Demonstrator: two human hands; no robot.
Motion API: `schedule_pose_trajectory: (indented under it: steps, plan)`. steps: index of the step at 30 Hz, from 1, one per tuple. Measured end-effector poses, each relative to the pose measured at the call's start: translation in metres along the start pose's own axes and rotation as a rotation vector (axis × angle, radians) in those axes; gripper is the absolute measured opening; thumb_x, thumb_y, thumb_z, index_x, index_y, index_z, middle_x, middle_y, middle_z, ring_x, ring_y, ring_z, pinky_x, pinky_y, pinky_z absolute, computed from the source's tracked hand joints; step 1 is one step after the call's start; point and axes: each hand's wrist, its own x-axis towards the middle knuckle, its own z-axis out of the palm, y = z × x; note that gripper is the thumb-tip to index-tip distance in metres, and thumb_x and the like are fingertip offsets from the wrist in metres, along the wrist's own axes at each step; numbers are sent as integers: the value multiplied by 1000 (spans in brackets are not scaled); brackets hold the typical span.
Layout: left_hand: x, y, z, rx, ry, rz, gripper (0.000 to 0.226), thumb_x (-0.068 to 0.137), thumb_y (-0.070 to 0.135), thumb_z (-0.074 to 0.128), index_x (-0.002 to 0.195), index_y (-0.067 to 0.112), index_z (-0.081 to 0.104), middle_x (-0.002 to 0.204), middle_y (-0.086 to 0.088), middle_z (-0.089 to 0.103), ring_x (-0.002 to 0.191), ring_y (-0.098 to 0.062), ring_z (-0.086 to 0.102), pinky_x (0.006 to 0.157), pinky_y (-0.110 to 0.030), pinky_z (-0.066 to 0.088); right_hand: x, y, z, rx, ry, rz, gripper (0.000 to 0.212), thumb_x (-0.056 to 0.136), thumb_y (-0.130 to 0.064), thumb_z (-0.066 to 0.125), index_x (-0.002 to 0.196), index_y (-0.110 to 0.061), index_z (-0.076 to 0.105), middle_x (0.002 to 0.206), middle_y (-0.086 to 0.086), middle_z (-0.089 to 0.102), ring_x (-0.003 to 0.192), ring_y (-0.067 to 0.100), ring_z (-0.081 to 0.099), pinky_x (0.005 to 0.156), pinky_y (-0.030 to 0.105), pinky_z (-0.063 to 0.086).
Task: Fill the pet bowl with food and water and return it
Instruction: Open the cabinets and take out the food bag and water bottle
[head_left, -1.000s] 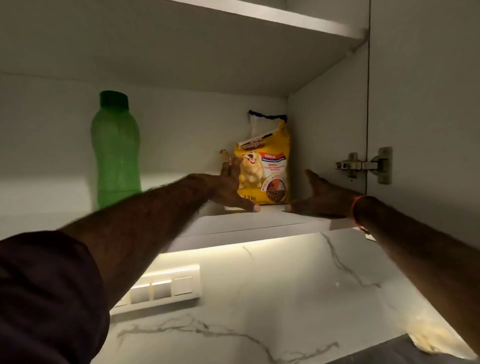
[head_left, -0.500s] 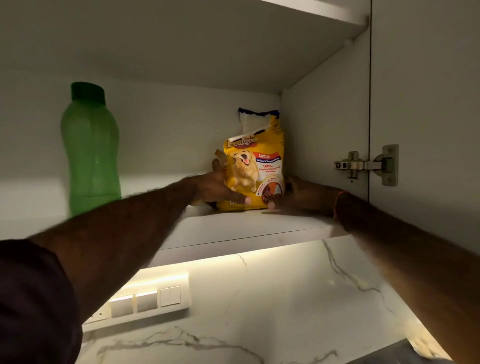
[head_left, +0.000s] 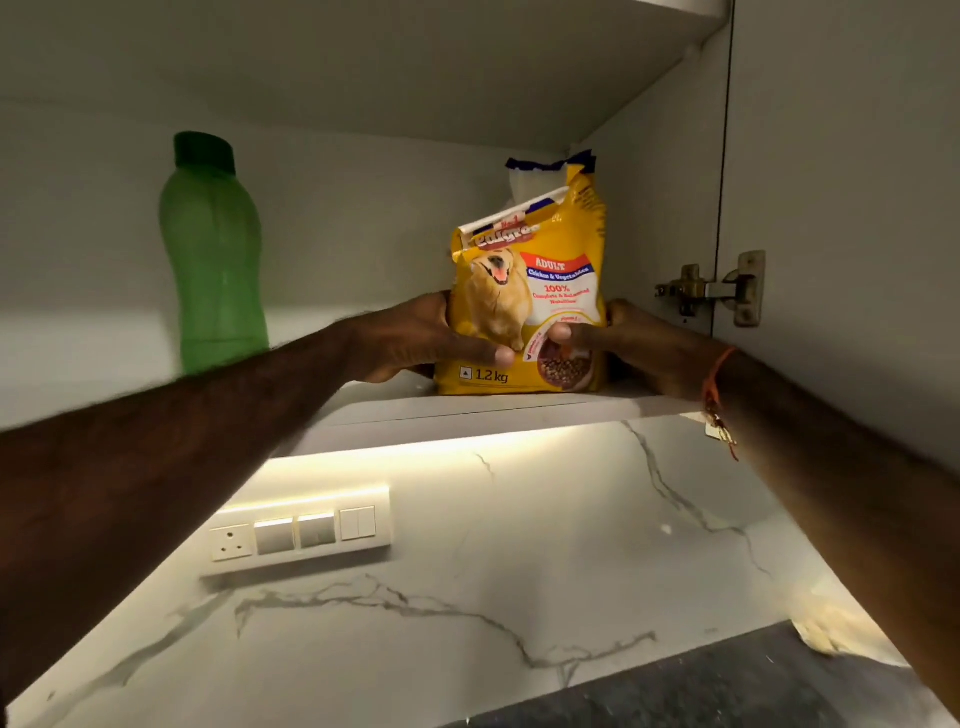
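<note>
Where a second ago my hands only reached in, my left hand (head_left: 415, 340) and right hand (head_left: 631, 345) now clasp the food bag (head_left: 524, 306), upright on the cupboard shelf (head_left: 467, 415); lifting out can follow.

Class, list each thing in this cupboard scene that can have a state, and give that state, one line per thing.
Food bag: upright on shelf, top folded over, gripped from both sides.
Left hand: grips bag.
Right hand: grips bag.
Bottle: upright, capped.
Cupboard door: open.
</note>
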Motion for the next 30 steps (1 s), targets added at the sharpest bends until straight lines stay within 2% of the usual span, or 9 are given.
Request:
schedule_pose_trajectory:
  steps: [4,8,10,13,18,22,25,27,30]
  plan:
    - [-30,11,17,-60,32,105,66,81,22,80,141,32,54,128,8,73,115,-16,72,89,-36,62,-32,-10,8,-40,34,-92,50,79,-34,77,126,-31,62,117,-3,76,106,21,74,91,42,61]
    - [-62,27,38,-120,83,224,71,76,15,82,140,28,54,132,3,71,119,-20,69,97,-42,59,-74,-22,16,-18,69,-187,57,73,-36,82,125,-37,59,112,-11,77,101,11,75,76,28,62]
    - [-77,34,46,-82,90,256,80,72,18,88,143,25,51,134,2,69,121,-22,69,97,-46,58,-94,-26,17,-25,68,-230,68,72,-32,89,132,-35,57,118,-9,75,104,12,74,81,28,62]
    - [-102,42,65,-54,144,247,106,57,31,100,146,24,45,135,2,68,120,-21,69,97,-46,59,-129,-29,19,-43,63,-284,76,71,-30,84,139,-34,53,123,-8,73,111,11,72,87,28,61]
    - [-142,36,124,-32,257,253,112,52,28,103,147,26,42,135,10,66,120,-9,67,95,-36,60,-195,-5,23,41,64,-306,87,69,-14,85,145,-27,46,129,1,70,117,21,69,92,35,60]
    - [-168,-3,190,-25,306,248,122,49,39,103,150,23,37,141,9,61,128,-9,62,103,-41,56,-245,48,33,65,58,-223,94,61,2,91,143,-13,48,124,8,73,113,26,72,88,36,61]
    - [-185,-44,241,9,299,219,125,51,53,100,153,21,35,146,6,57,134,-15,57,107,-48,52,-278,100,46,21,102,-110,103,51,-7,96,142,-14,48,121,3,74,109,21,73,85,35,62]
    - [-199,-70,273,3,291,172,125,52,56,99,153,24,34,146,9,56,135,-12,56,108,-48,51,-298,138,56,-5,121,-23,111,44,-18,101,142,-14,48,120,0,74,108,18,73,84,38,63]
    - [-219,-103,315,-62,234,82,121,56,40,101,155,26,33,140,18,59,130,-2,58,107,-40,53,-325,189,70,-68,108,100,112,44,-39,103,140,-19,50,124,-1,72,110,18,72,87,45,62]
